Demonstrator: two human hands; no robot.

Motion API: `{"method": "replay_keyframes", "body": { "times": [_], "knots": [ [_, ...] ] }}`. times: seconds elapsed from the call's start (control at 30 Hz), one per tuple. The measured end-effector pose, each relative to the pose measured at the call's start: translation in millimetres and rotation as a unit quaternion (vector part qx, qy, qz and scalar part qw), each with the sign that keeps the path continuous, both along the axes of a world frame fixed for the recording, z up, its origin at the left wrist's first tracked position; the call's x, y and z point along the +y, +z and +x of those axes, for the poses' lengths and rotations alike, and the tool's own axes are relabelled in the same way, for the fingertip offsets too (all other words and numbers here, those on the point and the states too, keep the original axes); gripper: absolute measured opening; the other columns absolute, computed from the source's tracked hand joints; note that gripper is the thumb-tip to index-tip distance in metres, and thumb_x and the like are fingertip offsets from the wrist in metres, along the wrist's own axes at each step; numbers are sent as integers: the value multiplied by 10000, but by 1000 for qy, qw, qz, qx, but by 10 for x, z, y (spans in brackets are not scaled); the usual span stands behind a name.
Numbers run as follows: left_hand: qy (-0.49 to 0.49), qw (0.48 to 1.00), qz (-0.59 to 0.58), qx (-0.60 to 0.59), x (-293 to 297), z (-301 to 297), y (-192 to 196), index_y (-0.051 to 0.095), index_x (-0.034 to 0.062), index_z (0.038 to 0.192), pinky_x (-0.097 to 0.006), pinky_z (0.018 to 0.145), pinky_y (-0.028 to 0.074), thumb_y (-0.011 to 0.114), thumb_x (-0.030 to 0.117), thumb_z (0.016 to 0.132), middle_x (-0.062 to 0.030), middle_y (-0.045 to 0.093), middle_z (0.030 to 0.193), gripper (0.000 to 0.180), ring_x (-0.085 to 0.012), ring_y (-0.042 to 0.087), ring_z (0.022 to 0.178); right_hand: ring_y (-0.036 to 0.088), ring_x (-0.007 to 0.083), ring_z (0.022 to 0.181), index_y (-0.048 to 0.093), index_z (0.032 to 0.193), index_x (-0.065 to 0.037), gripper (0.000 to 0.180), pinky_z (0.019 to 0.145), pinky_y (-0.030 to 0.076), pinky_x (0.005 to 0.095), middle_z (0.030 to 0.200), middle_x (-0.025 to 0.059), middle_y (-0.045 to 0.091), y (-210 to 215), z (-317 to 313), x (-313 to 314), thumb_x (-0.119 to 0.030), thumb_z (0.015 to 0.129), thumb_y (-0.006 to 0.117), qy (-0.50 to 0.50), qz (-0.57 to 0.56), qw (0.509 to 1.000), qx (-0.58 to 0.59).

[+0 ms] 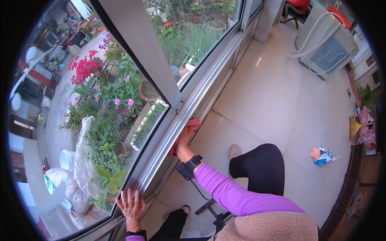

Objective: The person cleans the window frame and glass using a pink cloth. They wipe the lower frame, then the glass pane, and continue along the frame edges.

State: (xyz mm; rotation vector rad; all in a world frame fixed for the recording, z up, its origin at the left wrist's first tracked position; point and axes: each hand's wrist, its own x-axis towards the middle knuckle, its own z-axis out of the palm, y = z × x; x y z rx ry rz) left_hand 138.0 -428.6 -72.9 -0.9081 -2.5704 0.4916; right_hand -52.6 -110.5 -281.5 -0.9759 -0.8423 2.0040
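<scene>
My right hand [183, 141] presses a reddish-pink cloth [193, 124] against the inner side of the silver window frame [163, 138], just below the sliding track. Its fingers are partly hidden by the cloth. At the lower left my left hand [132, 205] rests on the same frame near the corner of the glass pane, fingers spread and holding nothing. Dark straps circle both wrists, and a black box on a cable [185, 171] hangs by the right one.
Beyond the glass are flowering plants [116, 92], a white bucket [66, 159] and plastic sheeting [82, 156]. A washing machine [327, 44] with a hose stands at the far right. A crumpled blue-and-white packet [324, 156] lies on the tiled floor [265, 104]. A dark wooden cabinet edge [345, 180] curves along the right.
</scene>
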Motion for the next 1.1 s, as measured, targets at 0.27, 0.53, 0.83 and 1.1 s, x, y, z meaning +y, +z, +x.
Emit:
{"method": "replay_keyframes", "body": {
  "times": [0.27,0.53,0.83,1.1],
  "knots": [
    [2,1000,-9,-3,-18,6,-14,459,203,1399,-609,1189,86,625,283,788,-127,474,1474,638,-416,310,1442,558,279,1193,425,1442,-32,546,1022,430,394,1351,168,553,-33,198,349,-354,1009,512,134,-83,976,-150],
    [5,1000,-6,-4,-23,9,-35,418,188,1429,-640,1174,110,621,266,782,-137,461,1482,682,-435,296,1442,400,242,1306,418,1378,21,490,1110,304,353,1392,141,437,737,524,233,-330,1036,404,151,106,981,63],
    [7,1000,-3,-9,-39,16,-28,439,187,1436,-624,1181,104,622,264,787,-132,491,1467,679,-430,324,1432,470,334,1162,532,1265,5,316,1026,358,381,1254,180,442,731,296,232,-71,957,534,1,259,964,-54],
    [2,1000,-8,-1,-19,0,-19,462,170,1401,-620,1184,108,613,272,805,-125,490,1470,624,-417,310,1444,509,302,1126,549,1227,17,281,993,395,356,1189,158,487,1082,415,487,-42,952,552,-20,362,930,-57]
  ]
}}
